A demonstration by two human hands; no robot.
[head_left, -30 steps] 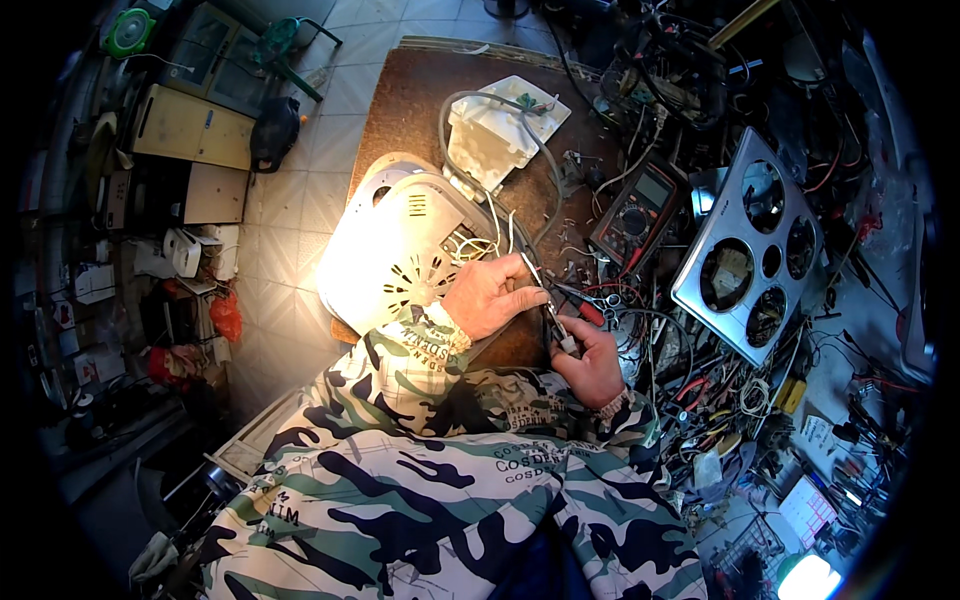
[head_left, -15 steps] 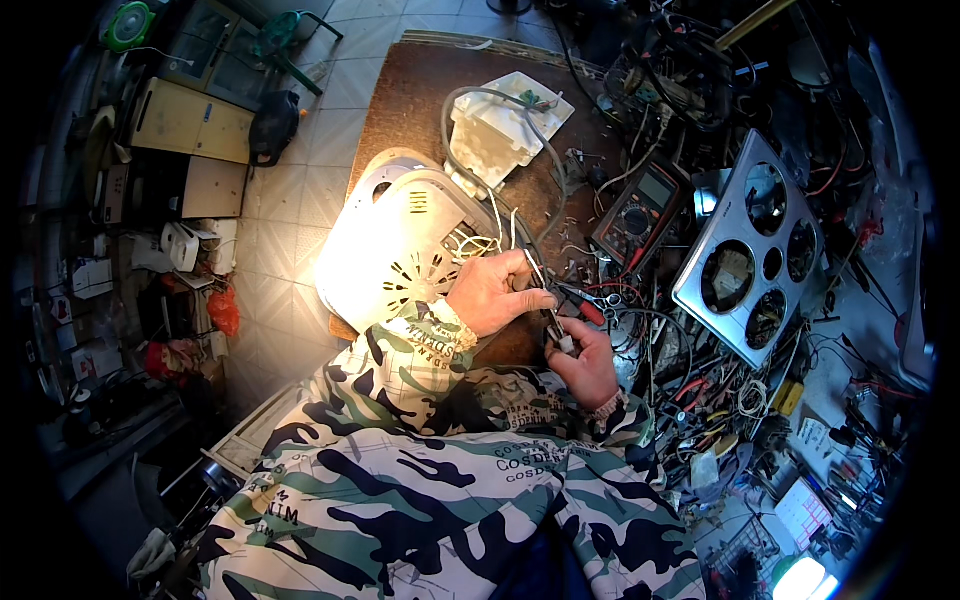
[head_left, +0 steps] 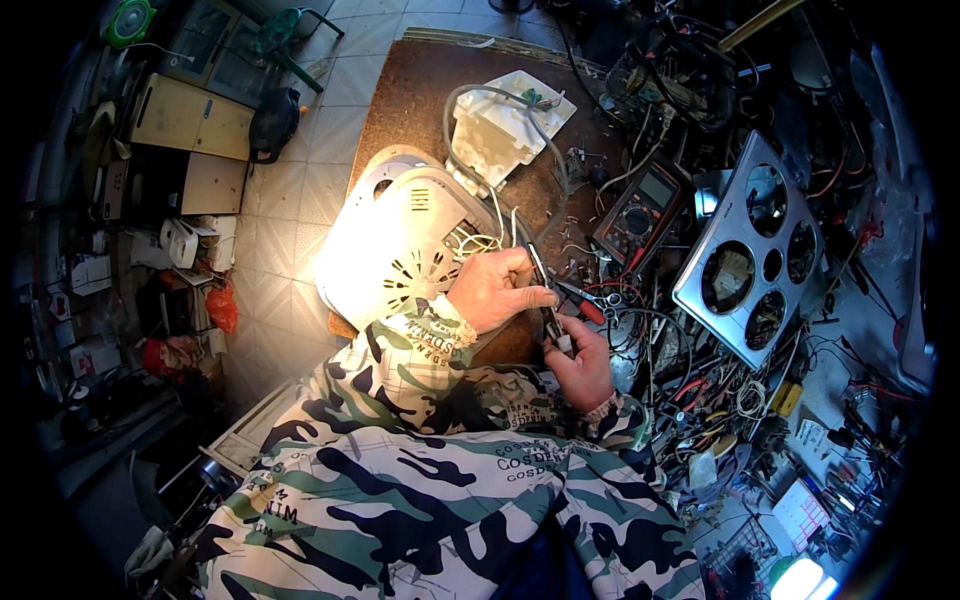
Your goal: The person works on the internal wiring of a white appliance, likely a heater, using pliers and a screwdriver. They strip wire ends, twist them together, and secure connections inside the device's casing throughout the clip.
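Note:
My left hand (head_left: 495,290) is closed, thumb and fingers pinching a slim, pale strip (head_left: 537,262) whose kind I cannot make out. Just below and to the right, my right hand (head_left: 582,368) is closed round a small dark part with a white block (head_left: 565,344) at its end. The two held pieces seem to line up, but whether they join is hidden by the fingers. Left of my hands lies a white plastic appliance base (head_left: 405,235) with vent slots; thin pale wires (head_left: 478,243) come out of its opening.
A white plastic housing (head_left: 495,140) with a looped grey cable (head_left: 450,112) stands farther back on the brown table (head_left: 410,85). To the right are a multimeter (head_left: 645,215), scissors (head_left: 607,299), a metal panel (head_left: 690,285) with round holes, and heaped tools and wires (head_left: 720,400).
My hands keep nearly the same place and grip. The right hand and the white block have shifted very slightly to the left.

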